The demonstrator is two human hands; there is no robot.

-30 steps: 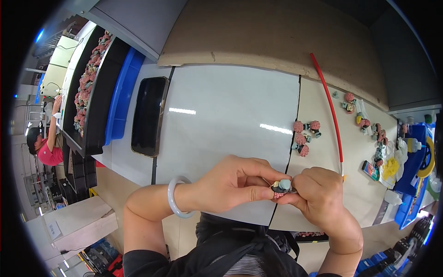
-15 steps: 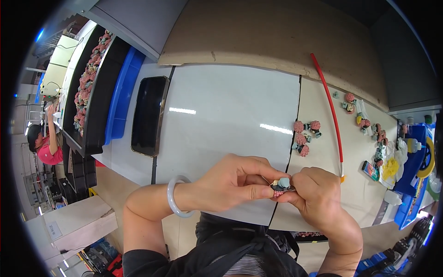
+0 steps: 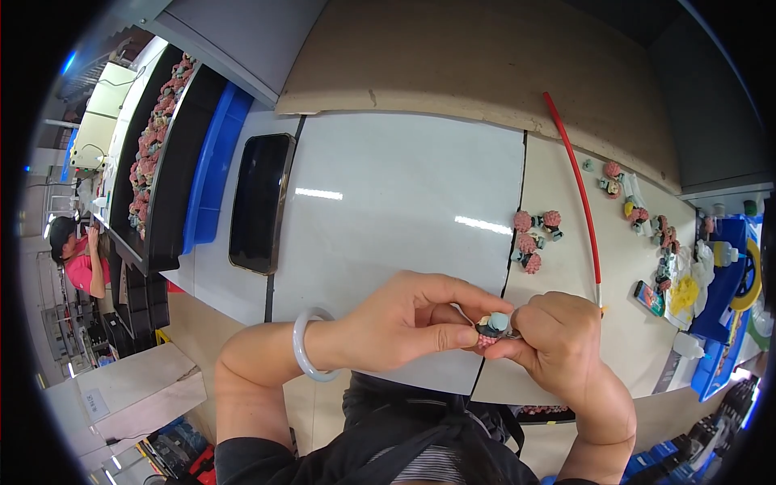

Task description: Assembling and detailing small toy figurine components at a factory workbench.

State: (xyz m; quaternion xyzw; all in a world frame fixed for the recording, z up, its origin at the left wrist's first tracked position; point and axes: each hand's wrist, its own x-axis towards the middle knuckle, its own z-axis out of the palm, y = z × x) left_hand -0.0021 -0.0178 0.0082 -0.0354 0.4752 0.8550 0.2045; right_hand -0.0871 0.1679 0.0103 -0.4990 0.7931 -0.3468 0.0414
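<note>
Both hands meet over the near edge of the white table point(image 3: 388, 210). My left hand point(image 3: 408, 319), with a pale bangle on its wrist, pinches a small figurine point(image 3: 491, 326) with a light blue top and a pink base. My right hand point(image 3: 558, 339) closes around the same figurine from the right side. A small group of similar pink and dark figurines point(image 3: 533, 238) lies on the table just beyond my right hand. A thin red rod point(image 3: 575, 186) runs from the far edge toward my right hand.
A black empty tray point(image 3: 259, 202) lies at the left of the table, beside a blue bin point(image 3: 212, 166) and a black tray of pink figurines point(image 3: 153, 149). More figurines, bottles and yellow items point(image 3: 671, 259) crowd the right. Another person point(image 3: 77, 259) sits far left.
</note>
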